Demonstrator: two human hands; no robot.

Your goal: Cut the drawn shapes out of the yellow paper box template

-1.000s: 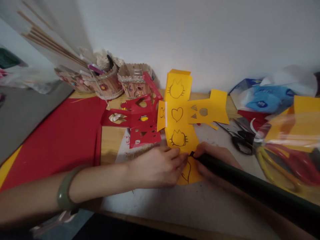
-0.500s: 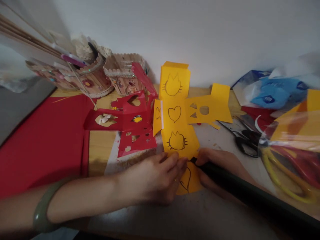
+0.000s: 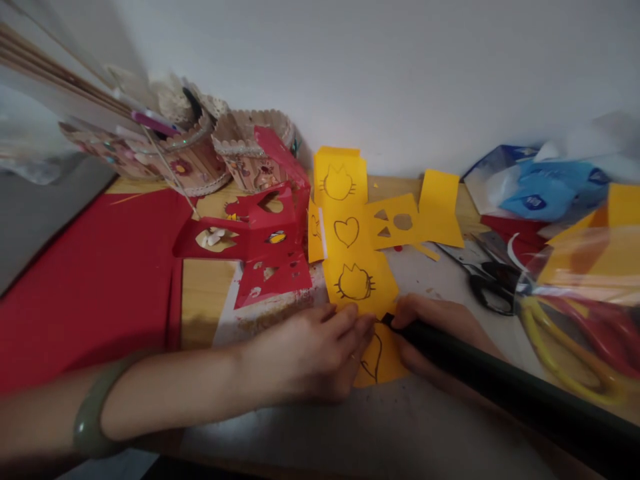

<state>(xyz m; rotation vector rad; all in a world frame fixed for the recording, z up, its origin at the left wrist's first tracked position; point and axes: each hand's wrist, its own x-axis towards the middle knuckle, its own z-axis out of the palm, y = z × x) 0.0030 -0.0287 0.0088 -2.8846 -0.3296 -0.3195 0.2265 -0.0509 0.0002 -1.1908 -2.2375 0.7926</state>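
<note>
A cross-shaped piece of yellow card (image 3: 345,200) lies in front of me, with cat heads and hearts drawn on it in dark lines. Its right arm has a round hole and triangular holes cut through. My left hand (image 3: 320,353) has its fingers bunched and pressed on the lower part of the card, gripping it there. In my right hand (image 3: 445,327) is a long black tool (image 3: 480,373), its dark tip close to the left fingertips at the card. The exact kind of tool cannot be made out.
Left of the card sits a red cut-out box (image 3: 273,233), beside red sheets (image 3: 90,267). Decorated wooden pots (image 3: 255,153) stand behind. On the right lie black-handled scissors (image 3: 493,287), a blue tissue pack (image 3: 550,187) and a clear bag (image 3: 565,287) near yellow and red handles.
The card's upper panel has dropped lower and shifted slightly left, and its right arm bends more at the fold. Both hands and the black tool stay almost in place.
</note>
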